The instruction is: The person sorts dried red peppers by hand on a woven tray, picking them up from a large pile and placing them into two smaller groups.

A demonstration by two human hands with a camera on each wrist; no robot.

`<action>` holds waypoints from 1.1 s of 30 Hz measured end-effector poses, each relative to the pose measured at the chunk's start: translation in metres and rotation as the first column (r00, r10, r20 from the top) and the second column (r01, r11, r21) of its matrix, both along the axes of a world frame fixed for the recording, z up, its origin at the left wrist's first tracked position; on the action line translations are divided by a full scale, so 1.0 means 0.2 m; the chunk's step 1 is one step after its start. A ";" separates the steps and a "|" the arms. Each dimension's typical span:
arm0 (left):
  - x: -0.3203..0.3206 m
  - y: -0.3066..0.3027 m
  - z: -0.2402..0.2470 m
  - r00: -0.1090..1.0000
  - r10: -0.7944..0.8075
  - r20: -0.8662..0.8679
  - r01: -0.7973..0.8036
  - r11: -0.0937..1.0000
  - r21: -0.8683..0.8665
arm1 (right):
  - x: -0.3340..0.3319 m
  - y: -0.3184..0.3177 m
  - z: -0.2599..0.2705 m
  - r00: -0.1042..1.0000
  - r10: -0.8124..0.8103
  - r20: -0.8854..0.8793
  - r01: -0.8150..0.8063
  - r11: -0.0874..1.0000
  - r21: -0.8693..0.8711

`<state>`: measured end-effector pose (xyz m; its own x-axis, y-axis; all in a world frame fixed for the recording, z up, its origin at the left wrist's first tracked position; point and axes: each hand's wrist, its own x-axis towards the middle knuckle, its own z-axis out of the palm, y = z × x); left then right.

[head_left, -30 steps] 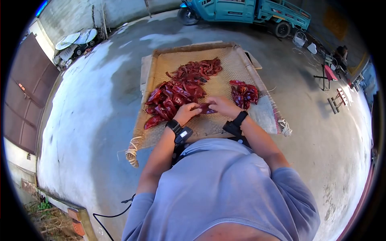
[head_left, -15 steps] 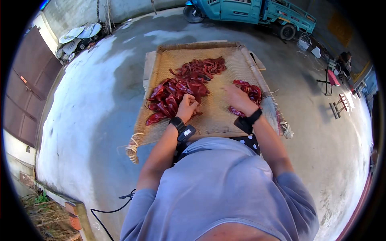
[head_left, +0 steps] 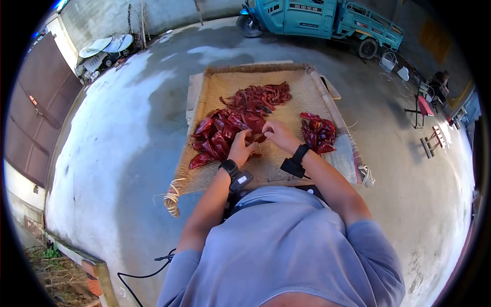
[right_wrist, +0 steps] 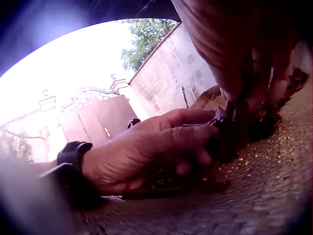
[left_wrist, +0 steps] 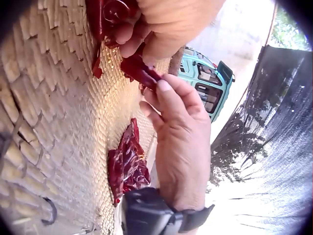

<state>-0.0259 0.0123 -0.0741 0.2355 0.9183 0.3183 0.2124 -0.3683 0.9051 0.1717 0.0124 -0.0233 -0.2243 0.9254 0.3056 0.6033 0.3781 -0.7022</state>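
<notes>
Both hands meet over a woven tray (head_left: 286,166), beside a large pile of dried red chili peppers (head_left: 220,134). In the left wrist view, a glossy dark red chili pepper (left_wrist: 139,72) is stretched between them. My left hand (head_left: 242,148) holds one end, its fingers curled round it. My right hand (head_left: 281,136) pinches the other end between thumb and forefinger. A smaller pile of opened, flattened peppers (head_left: 318,134) lies right of the right hand. Thinner, shrivelled red pieces (head_left: 261,96) lie farther back on the tray. The right wrist view is dark around the fingertips.
Pale seeds (right_wrist: 266,164) are scattered on the weave near the hands. The tray has a raised rim (head_left: 327,97) and a pale cloth patch (head_left: 343,153) at its right. A teal three-wheeled truck (head_left: 312,18) stands beyond. A small stool (head_left: 433,140) is at right.
Both hands were together at a pepper, then the right hand went over to the smaller pile at right. Now it is back beside the left hand, pinching a pepper.
</notes>
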 end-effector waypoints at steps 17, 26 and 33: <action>-0.04 0.03 0.02 0.978 -0.170 0.119 0.203 0.899 -0.389 | 0.67 -0.31 0.21 0.828 -0.368 0.423 0.258 0.920 0.295; -0.06 0.03 0.03 0.977 -0.181 0.115 0.212 0.900 -0.380 | 0.00 0.10 -0.03 0.962 -0.187 0.199 0.212 0.971 -0.113; -0.07 0.03 0.00 0.967 -0.195 0.162 0.243 0.897 -0.369 | -0.02 0.26 -0.34 0.907 -0.328 -0.265 0.135 0.821 -0.555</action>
<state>-0.0390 0.0192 -0.0750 0.4272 0.9041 -0.0097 0.0496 -0.0127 0.9987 0.1676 0.0654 -0.0904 0.0431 0.9761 -0.2129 0.3177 -0.2154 -0.9234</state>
